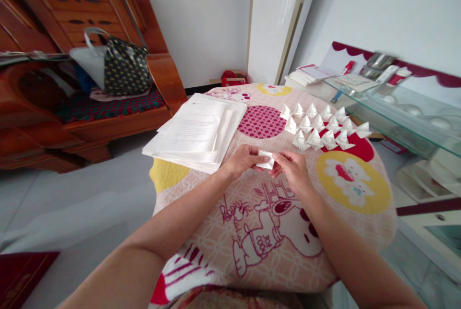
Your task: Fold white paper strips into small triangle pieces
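Right now, a small folded piece of white paper (265,160) sits between both hands, just above the near-middle of the printed table cover (374,225). It is a compact, roughly rectangular packet, plain on the side that shows, with a faint crease line; its finer folds are too small to make out. The left hand (245,161) pinches its left edge, thumb on top and fingers curled underneath, while the right hand (292,167) grips the opposite edge, thumb laid flat against it. Beyond the right hand, white origami boats (315,141) with pointed peaks stand in three slanting rows, partly over a red patch of the cover. Left of the hands lies an untidy stack of paper sheets (190,129), the top one printed with lines of text. As for containers, a black dotted bag (126,69) leans beside a pale handled bag (90,62) on the carved wooden bench (118,129); what they hold is hidden. At right, a metal canister (378,62) stands near the glass shelf (432,112), too blurred to show any contents.
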The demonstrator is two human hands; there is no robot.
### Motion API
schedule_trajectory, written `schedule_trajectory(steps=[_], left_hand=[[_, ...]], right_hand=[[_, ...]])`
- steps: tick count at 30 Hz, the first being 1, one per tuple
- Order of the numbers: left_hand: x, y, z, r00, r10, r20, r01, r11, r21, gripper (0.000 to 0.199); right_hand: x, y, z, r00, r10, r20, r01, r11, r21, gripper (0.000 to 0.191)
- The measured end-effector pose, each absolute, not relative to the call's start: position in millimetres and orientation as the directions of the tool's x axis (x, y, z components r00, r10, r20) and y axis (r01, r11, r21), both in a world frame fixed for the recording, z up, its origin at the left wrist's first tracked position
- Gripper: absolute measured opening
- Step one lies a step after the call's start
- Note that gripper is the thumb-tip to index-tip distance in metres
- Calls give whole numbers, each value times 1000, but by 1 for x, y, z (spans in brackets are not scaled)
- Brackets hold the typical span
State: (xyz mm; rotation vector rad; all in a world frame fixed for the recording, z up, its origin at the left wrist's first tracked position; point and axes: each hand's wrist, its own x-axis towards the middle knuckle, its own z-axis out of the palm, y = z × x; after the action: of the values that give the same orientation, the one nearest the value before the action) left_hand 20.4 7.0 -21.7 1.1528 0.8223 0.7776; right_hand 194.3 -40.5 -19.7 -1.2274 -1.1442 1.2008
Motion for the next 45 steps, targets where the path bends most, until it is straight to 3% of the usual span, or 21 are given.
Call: schedule_trajectory(steps=[6,14,19,29,34,40,45], left_hand=[[19,8,-19,394,906,-156,-108,215,971,16],[22,7,-19,362,919,-156,-66,192,979,18],[22,7,-19,383,908,-170,-81,216,973,18],[19,9,-26,441,865,-238,-16,273,962,38],[24,6,-20,415,896,-161,-154,243,958,43],[25,6,-18,422,893,-156,-270,289,918,34],[17,7,-16,473,878,-70,-106,135,985,48]], right_hand=[[196,-44,-15,-126,979,-159,-57,-167,-984,47],[196,-43,-15,-208,954,-215,-39,-228,-973,39],[195,-44,-14,-196,958,-211,-53,-226,-973,35],[193,-44,-18,-127,981,-149,5,-149,-989,32],[189,-46,-16,-132,988,-74,-22,-78,-997,31],[186,-46,-13,-167,986,-3,-113,-22,-993,29],[191,-48,-14,-263,964,-36,-38,-48,-998,33]])
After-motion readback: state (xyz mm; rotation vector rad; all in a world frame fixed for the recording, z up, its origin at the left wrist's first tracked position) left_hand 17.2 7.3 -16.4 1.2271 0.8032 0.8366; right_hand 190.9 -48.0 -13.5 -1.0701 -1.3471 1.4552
